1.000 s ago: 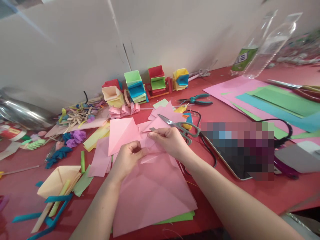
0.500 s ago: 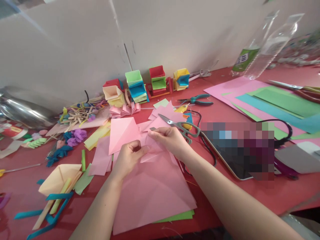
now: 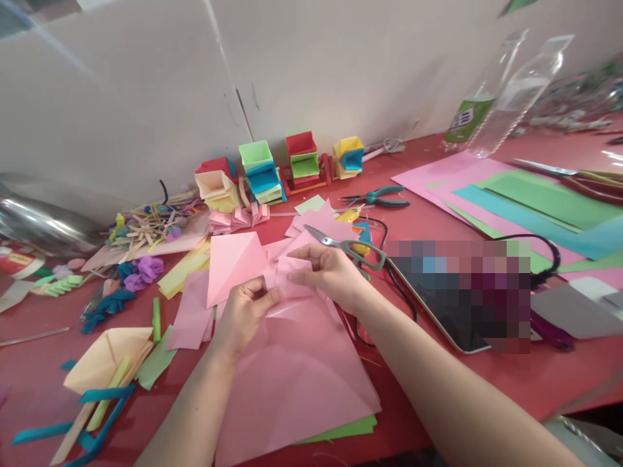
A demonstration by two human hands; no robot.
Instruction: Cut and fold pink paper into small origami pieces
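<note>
My left hand (image 3: 243,312) and my right hand (image 3: 331,272) both pinch a small folded pink paper piece (image 3: 291,277) above a stack of large pink sheets (image 3: 296,373) on the red table (image 3: 428,383). The left thumb and fingers grip its lower left edge. The right fingers hold its upper right part, which stands folded up. Grey-handled scissors (image 3: 348,245) lie just beyond my right hand. A folded pink triangle (image 3: 231,259) lies to the left of the hands.
Coloured paper boxes (image 3: 275,168) line the wall. Teal pliers (image 3: 382,196) and a black cable (image 3: 549,250) lie to the right, beside a tablet and large pink, green and blue sheets (image 3: 530,198). A plastic bottle (image 3: 506,97) stands at the back. Paper scraps, purple flowers (image 3: 141,269) and sticks crowd the left.
My right fingers have lifted a flap of the small pink piece upward. The view has shifted slightly, and both hands stay over the pink sheets.
</note>
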